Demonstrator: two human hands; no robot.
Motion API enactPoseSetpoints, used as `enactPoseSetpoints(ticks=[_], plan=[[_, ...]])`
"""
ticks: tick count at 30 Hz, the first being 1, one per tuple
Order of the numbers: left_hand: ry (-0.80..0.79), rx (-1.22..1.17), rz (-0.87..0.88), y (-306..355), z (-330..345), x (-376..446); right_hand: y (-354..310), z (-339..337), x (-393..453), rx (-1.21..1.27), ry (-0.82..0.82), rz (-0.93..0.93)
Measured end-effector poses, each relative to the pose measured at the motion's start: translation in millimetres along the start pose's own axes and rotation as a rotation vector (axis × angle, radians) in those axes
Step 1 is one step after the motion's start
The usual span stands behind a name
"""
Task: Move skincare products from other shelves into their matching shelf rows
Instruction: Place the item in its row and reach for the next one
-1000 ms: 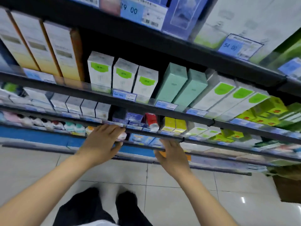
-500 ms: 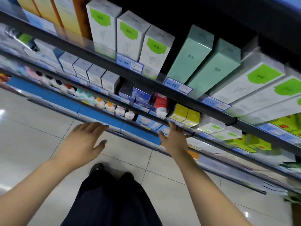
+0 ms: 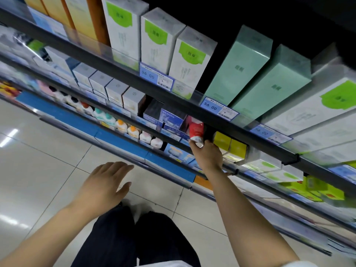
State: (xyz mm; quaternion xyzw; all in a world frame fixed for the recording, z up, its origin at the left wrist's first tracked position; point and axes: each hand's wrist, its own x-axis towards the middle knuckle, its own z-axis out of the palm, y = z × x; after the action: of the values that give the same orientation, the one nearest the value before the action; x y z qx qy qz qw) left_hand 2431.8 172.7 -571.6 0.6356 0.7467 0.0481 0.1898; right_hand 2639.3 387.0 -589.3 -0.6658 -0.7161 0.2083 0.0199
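My right hand (image 3: 209,157) reaches into the middle shelf (image 3: 227,169), fingers curled around the lower end of a red tube (image 3: 196,130) that stands between the dark blue boxes (image 3: 170,117) and the yellow boxes (image 3: 230,144). My left hand (image 3: 105,183) hangs over the tiled floor (image 3: 38,170), fingers straight and spread, holding nothing, well apart from the shelves.

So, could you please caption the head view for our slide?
Right hand grips a red tube between blue and yellow boxes; left hand hovers open.
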Motion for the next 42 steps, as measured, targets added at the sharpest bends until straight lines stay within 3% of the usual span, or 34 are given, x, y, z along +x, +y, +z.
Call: enactPoseSetpoints(ticks=[11, 14, 17, 20, 25, 30, 35, 42], plan=[[-0.094, -0.296, 0.072, 70, -26, 50, 39, -49, -97, 0.078, 0.039, 0.015], [-0.201, -0.494, 0.009, 96, -33, 61, 54, -65, -132, 0.134, -0.015, 0.005], [-0.318, -0.867, -0.126, 125, -41, 65, 62, -82, -156, 0.214, -0.039, -0.004], [-0.337, -1.064, -0.068, 151, -52, 60, 64, -95, -174, 0.252, 0.007, -0.054], [-0.142, -1.265, -0.086, 163, -68, 42, 56, -108, -183, 0.268, 0.034, -0.140], [0.044, -1.342, -0.035, 139, -106, 7, 20, -115, -178, 0.269, -0.080, -0.248], [0.218, -1.355, 0.027, 92, -164, -36, -61, -130, -181, 0.384, -0.091, -0.572], [0.490, -1.165, 0.123, 7, -260, -116, -209, -156, -225, 0.505, -0.062, -0.922]])
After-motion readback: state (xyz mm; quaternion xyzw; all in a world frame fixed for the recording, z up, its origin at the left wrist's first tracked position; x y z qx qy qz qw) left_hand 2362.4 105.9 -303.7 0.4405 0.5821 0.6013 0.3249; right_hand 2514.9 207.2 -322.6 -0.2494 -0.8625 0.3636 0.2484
